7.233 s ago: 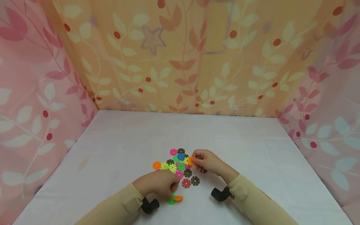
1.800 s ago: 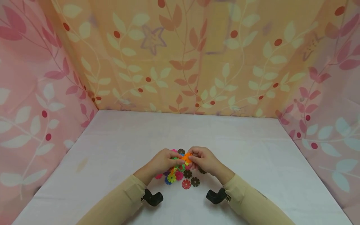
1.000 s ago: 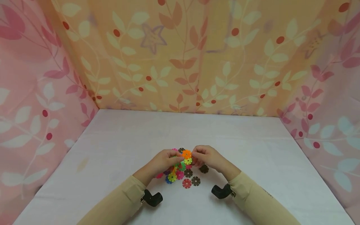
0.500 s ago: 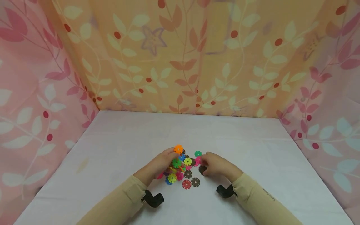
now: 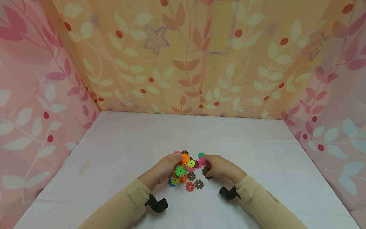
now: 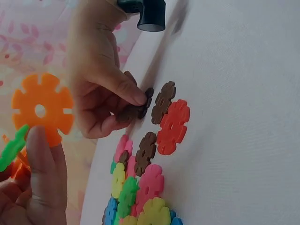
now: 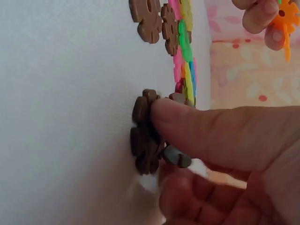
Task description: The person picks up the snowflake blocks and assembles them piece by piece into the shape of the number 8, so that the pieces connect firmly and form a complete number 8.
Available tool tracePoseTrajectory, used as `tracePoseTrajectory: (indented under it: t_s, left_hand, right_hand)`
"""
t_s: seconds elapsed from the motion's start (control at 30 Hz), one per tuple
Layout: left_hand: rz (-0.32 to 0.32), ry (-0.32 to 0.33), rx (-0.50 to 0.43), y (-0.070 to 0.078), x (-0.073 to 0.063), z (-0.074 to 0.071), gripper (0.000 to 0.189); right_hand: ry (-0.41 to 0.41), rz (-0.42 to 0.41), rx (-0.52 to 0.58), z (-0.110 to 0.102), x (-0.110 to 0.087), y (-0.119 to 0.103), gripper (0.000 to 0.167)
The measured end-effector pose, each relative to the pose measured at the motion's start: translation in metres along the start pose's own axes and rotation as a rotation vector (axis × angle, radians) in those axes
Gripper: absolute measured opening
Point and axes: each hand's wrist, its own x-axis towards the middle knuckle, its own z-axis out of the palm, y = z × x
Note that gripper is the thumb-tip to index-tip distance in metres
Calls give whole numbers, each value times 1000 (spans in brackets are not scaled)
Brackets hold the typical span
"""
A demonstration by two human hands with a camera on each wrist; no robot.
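Observation:
In the head view my left hand (image 5: 163,168) holds a small cluster of joined plastic snowflake discs above the left side of a colourful pile. An orange disc (image 6: 28,96) stands up past the thumb in the left wrist view, beside a green disc (image 6: 14,149) seen at a slant; more orange shows behind. At the pile's right edge, my right hand (image 5: 224,167) pinches brown snowflake discs between thumb and curled fingers. One brown disc (image 7: 139,138) is tilted on edge close over the table in the right wrist view, with another dark piece (image 7: 177,157) jutting under the thumb.
Several loose discs lie between the hands, including a red disc (image 5: 190,186), a brown disc (image 5: 199,184) and a yellow disc (image 5: 191,163). A green disc (image 5: 201,155) lies beyond the right fingers. White cloth covers the table (image 5: 128,133); patterned curtains (image 5: 183,63) enclose it.
Both hands met at an orange disc earlier; now the left hand holds it joined to the green and orange pieces. The right hand has moved right and down to the brown discs.

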Motion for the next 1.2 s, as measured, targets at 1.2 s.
tracePoseTrajectory:
  t_s: [1.2]
  left_hand:
    - [14,-19,67,2,1,7,39]
  right_hand:
    - [320,-349,159,-14,-7,-34,8]
